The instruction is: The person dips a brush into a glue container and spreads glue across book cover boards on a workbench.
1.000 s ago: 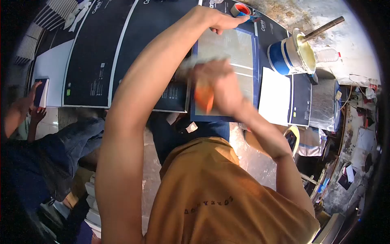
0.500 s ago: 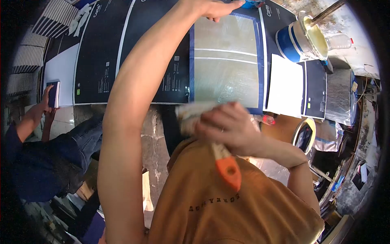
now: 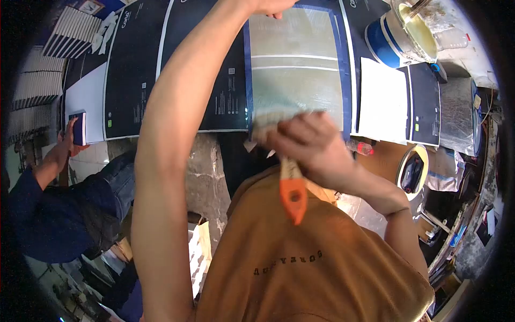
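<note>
My right hand [image 3: 311, 137] is closed around a wide paintbrush [image 3: 293, 196] with an orange handle end pointing down toward my shirt. Its pale bristle end is blurred by motion, over the near edge of a greyish panel [image 3: 295, 43]. This panel has a dark blue border, two white lines across it and a wet-looking sheen. My left arm reaches up over the table to the far left of the panel. There my left hand [image 3: 268, 6] is mostly cut off by the top edge, with only a little of the fingers showing.
Black printed sheets [image 3: 131, 80] cover the table. White paper [image 3: 382, 102] lies to the right, near a bucket [image 3: 389, 40] of pale yellowish stuff with a stick in it. At left, another person's hand [image 3: 70, 134] holds a dark blue book [image 3: 80, 127] near stacked books [image 3: 72, 32].
My right hand and the brush have moved up, bringing the bristles over the panel's near edge. The view has shifted a little, and my left hand is cut off more.
</note>
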The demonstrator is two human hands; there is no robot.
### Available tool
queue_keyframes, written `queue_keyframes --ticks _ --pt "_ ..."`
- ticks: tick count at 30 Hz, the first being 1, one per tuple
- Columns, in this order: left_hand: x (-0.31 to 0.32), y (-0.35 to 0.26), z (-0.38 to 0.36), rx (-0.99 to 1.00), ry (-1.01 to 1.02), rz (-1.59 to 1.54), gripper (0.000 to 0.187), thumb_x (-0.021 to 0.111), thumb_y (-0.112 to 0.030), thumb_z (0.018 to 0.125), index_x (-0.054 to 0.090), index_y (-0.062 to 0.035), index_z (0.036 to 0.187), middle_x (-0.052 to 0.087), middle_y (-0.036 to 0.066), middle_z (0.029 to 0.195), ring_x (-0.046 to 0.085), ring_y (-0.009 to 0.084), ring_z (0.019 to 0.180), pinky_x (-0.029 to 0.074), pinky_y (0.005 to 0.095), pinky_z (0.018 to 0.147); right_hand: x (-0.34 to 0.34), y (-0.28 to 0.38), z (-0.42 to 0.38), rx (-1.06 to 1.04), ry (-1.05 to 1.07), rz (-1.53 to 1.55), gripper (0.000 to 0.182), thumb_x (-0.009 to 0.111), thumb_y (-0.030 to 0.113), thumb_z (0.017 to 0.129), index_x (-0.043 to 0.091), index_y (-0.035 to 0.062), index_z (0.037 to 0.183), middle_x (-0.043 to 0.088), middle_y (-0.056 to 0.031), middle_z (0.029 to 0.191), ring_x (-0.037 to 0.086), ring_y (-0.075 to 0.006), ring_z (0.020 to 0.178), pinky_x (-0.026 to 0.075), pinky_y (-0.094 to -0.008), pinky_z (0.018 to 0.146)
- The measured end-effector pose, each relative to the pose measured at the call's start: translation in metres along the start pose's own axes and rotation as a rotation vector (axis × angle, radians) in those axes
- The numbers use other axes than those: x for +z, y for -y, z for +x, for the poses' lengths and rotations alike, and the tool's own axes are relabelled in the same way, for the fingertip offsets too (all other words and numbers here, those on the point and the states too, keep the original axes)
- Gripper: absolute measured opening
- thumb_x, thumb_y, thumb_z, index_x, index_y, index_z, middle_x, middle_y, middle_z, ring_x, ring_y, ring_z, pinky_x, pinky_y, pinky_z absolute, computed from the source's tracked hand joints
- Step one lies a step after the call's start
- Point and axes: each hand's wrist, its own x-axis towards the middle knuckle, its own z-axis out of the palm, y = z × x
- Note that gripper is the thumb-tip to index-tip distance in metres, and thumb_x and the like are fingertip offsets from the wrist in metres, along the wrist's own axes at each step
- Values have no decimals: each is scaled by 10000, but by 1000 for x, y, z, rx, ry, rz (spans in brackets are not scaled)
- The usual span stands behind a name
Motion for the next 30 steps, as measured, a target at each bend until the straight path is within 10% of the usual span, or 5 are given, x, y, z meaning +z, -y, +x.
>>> queue_keyframes --ticks 13,19,25,30 --pt "0 2 -1 -33 -35 9 1146 49 -920 772 700 -82 1207 455 161 1486 323 336 1439 213 453 1197 -16 23 -3 -117 128 79 238 607 242 755 659 159 972 564 17 901 547 -169 863 427 -339 752" --pt "-2 -10 -8 -55 38 -15 1145 24 -917 769 696 -109 1223 388 175 1527 224 331 1480 126 455 1220 15 -52 49 118 -193 -113 267 625 205 772 667 171 1033 596 -5 901 581 -202 858 447 -362 731" --pt "1 -2 -9 -23 -46 12 1101 21 -886 804 691 -124 1232 312 180 1568 186 357 1488 62 495 1218 16 26 0 -178 -32 113 270 621 231 724 651 176 986 563 -4 855 563 -182 794 439 -338 700" --pt "4 0 -4 -32 -20 31 1060 21 -867 823 688 -155 1239 342 198 1548 212 346 1483 79 492 1216 -28 -35 26 66 -163 -119 265 631 184 731 677 188 991 573 30 858 558 -182 837 411 -344 693"
